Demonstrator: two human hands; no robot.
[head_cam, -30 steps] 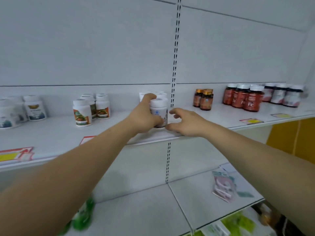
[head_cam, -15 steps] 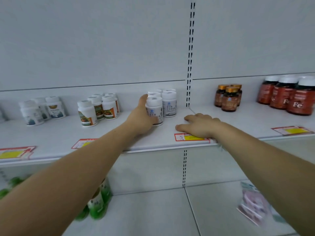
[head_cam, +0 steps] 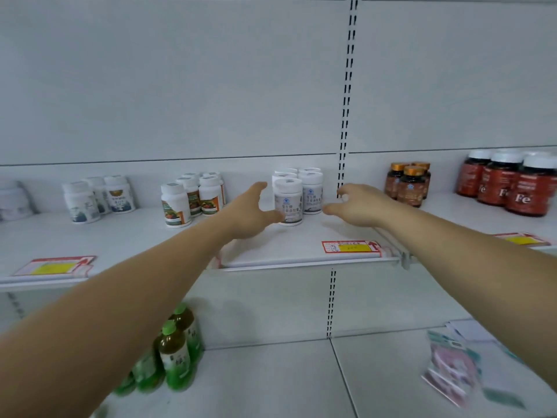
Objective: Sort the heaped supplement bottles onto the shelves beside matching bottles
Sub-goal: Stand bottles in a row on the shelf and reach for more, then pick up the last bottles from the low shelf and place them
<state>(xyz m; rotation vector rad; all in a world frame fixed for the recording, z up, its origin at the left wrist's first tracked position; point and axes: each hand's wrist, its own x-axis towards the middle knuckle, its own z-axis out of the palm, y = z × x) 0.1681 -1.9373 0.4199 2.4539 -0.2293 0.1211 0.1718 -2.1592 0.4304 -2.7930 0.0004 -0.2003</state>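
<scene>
both arms stretched toward shelf (head_cam: 286,251) — left hand (head_cam: 250,211) spread, fingers released, thumb touching front white supplement bottle (head_cam: 287,202) standing upright among matching bottles; right hand (head_cam: 357,203) loosely curled, holding nothing, just right of them.

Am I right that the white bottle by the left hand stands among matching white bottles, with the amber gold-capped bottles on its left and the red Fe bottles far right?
Not quite. In the head view the amber gold-capped bottles stand to the right of the white bottle, past the slotted upright. The rest holds: it stands by the left hand among matching white bottles, and the red Fe bottles are far right.
</scene>
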